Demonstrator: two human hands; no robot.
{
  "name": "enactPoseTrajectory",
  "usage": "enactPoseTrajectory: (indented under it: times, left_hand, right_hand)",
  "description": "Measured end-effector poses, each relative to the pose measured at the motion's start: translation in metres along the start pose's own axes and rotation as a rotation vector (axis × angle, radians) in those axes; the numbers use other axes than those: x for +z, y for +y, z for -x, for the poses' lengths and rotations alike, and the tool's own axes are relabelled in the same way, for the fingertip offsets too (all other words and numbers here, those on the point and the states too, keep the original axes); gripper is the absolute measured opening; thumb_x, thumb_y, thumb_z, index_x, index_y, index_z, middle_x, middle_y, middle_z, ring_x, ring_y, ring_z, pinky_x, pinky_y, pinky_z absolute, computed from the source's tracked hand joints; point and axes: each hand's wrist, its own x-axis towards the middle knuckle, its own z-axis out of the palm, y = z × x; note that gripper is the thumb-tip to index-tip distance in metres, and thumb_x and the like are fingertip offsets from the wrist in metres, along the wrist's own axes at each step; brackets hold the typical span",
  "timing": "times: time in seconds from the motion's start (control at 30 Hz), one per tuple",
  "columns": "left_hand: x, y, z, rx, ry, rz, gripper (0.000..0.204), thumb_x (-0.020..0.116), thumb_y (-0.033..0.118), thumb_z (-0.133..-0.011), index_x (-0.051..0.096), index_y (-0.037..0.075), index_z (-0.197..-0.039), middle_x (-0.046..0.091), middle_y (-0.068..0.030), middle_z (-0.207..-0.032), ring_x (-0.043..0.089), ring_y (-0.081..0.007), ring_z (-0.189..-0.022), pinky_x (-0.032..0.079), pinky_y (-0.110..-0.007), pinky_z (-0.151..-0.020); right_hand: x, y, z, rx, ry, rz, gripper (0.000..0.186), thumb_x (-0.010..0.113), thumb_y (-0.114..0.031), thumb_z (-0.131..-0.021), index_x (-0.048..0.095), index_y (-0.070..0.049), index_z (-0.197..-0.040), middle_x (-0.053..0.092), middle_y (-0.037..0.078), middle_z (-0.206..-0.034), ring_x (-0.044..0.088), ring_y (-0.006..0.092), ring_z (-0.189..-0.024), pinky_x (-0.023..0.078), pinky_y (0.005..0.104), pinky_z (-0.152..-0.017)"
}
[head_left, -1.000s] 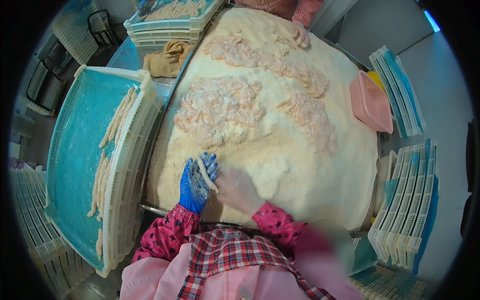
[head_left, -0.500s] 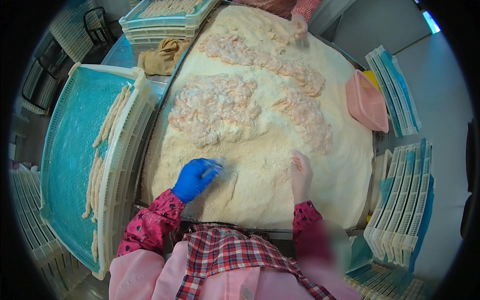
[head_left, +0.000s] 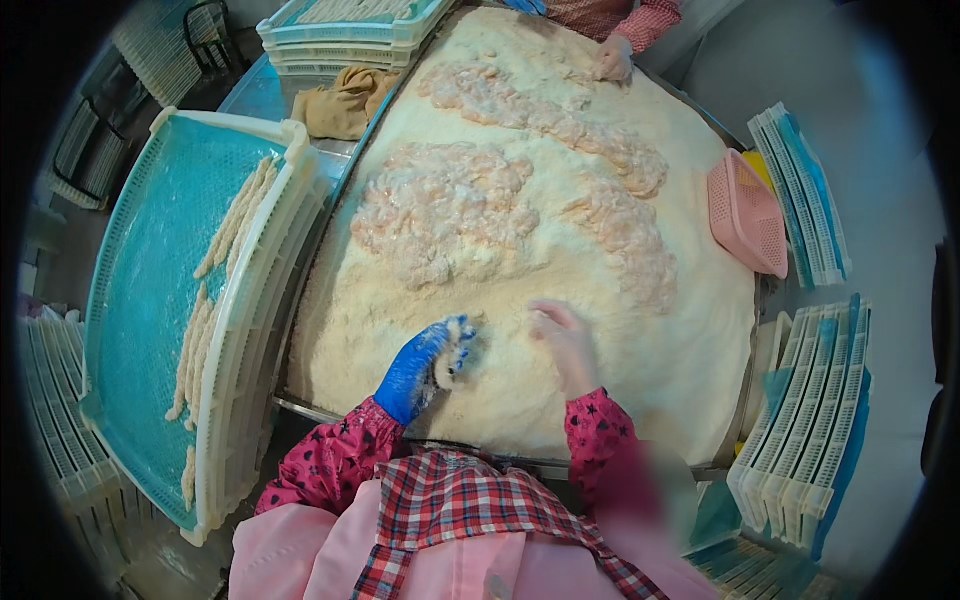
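A wide bed of pale crumbs (head_left: 690, 390) covers the table in front of me. My left hand (head_left: 418, 365), in a blue glove dusted with crumbs, is turned partly palm up near the front edge. Its fingers curl around a crumb-coated meat strip (head_left: 445, 370), mostly hidden by the hand. To its right, my right hand (head_left: 566, 345) hovers over the crumbs, slightly blurred, with fingers stretched toward the left and nothing visible in them. Beyond both hands lie heaps of raw, pinkish meat pieces (head_left: 450, 205), partly dusted with crumbs.
At left, a blue-lined tray (head_left: 150, 300) on a stack holds several coated strips (head_left: 235, 220). A brown cloth (head_left: 345, 103) lies behind it. A pink basket (head_left: 745, 215) and upright trays (head_left: 800, 410) stand at right. Another person's hand (head_left: 613, 60) rests at the far edge.
My left hand has turned palm upward, moved right, and now shows a coated strip in it. My right hand has moved left toward it. The other person's hand shows more fully.
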Motion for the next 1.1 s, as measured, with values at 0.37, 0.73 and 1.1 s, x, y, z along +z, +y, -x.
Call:
enactPoseTrajectory:
  times: [0.37,0.73,1.1]
  left_hand:
    - [0.001,0.019,-0.007,0.176,0.086,0.513,0.044,0.037,0.027,-0.097,0.034,0.008,-0.136,0.038,-0.0066,-0.139,0.038,-0.0206,-0.127,0.032,-0.035,-0.105]
    - [0.065,-0.001,-0.028,0.604,-0.288,-0.652,0.069,0.041,0.037,-0.093,0.009,0.003,-0.144,0.014,-0.0141,-0.149,0.014,-0.0248,-0.138,0.01,-0.037,-0.111]
    - [0.082,0.002,-0.008,0.862,-0.455,-0.519,0.066,0.04,0.034,-0.093,0.012,-0.001,-0.142,0.018,-0.0165,-0.148,0.015,-0.0249,-0.138,0.008,-0.037,-0.111]
  right_hand:
    - [0.047,-0.013,0.008,0.019,-0.212,-0.066,0.024,0.058,-0.01,-0.084,0.057,-0.002,-0.107,0.057,0.005,-0.107,0.056,0.0145,-0.096,0.046,0.0264,-0.078]
    - [0.084,-0.024,0.053,-1.122,0.046,0.398,0.082,0.016,-0.057,-0.091,0.018,0.009,-0.138,0.015,0.031,-0.143,0.01,0.0436,-0.135,0.007,0.0488,-0.109]
    - [0.097,-0.023,0.062,-1.178,-0.054,0.307,0.093,0.014,-0.067,-0.086,0.002,0.007,-0.14,0.002,0.029,-0.146,-0.001,0.0413,-0.137,0.0,0.0491,-0.109]
